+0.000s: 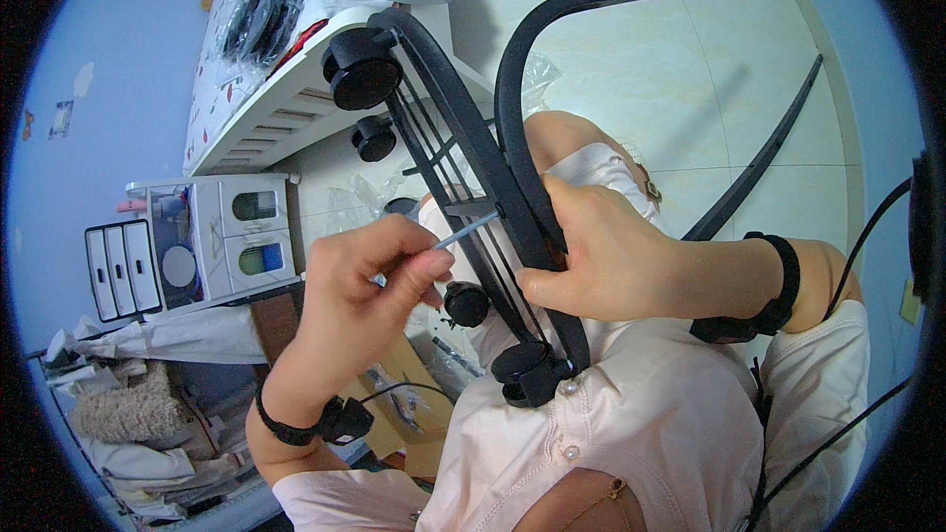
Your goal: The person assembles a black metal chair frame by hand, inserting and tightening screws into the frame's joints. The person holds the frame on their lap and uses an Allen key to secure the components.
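Note:
Across my lap stands a black cart-like frame [454, 100] with thin rods between its sides and several black casters [363, 72] on it. My left hand [362, 284] pinches a thin grey metal rod tool [467, 230], whose tip meets the frame's side by a short crossbar. The tool's other end is hidden in my fingers. My right hand [613, 258] grips the frame's near side together with a curved black leg [510, 81] lying against it. A second slender black curved piece [761, 155] extends beyond my right forearm; where it joins is hidden.
At the upper left stands a white bed [332, 111] with plastic-wrapped black parts [260, 22] on it. A white cabinet [251, 233] is at the left. An opened cardboard box [414, 399] lies below my left hand. Cables [831, 443] run from my wrist straps.

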The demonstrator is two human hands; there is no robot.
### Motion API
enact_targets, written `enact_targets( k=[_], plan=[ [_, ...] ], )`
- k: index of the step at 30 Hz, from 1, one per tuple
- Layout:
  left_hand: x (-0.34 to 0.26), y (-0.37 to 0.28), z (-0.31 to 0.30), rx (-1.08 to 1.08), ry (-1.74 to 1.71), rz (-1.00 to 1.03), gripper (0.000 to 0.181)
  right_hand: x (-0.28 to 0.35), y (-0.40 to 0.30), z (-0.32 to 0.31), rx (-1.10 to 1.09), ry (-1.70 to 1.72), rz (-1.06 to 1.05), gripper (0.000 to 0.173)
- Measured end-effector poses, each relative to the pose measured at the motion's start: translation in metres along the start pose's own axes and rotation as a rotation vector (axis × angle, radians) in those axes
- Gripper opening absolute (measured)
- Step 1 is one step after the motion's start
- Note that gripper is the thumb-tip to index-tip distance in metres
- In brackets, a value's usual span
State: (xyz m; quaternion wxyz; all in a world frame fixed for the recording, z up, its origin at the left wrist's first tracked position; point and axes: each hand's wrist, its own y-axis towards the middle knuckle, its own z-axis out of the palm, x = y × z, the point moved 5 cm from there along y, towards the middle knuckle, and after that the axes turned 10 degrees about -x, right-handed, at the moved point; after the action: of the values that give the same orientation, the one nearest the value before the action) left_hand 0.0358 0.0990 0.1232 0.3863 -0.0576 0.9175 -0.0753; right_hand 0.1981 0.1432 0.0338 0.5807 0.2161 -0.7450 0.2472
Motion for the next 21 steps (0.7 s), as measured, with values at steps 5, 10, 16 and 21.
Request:
enact_targets(
  k=[5, 10, 16, 21],
  plan=[
    [-0.028, -0.011, 0.011, -0.253, 0.954, 0.972, 0.016, -0.001, 0.001, 0.002, -0.008, 0.015, -0.017, 0.034],
    [-0.023, -0.009, 0.008, -0.326, 0.962, 1.096, 0.023, 0.002, 0.001, 0.001, -0.001, 0.048, -0.013, 0.034],
    [0.006, 0.003, -0.003, -0.168, 0.043, 0.266, 0.02, 0.0, 0.001, 0.0, -0.016, 0.028, -0.028, 0.034],
    [0.025, 0.0, 0.005, 0.081, -0.476, -0.323, 0.017, 0.001, 0.001, 0.001, -0.017, 0.085, -0.04, 0.035]
  ],
)
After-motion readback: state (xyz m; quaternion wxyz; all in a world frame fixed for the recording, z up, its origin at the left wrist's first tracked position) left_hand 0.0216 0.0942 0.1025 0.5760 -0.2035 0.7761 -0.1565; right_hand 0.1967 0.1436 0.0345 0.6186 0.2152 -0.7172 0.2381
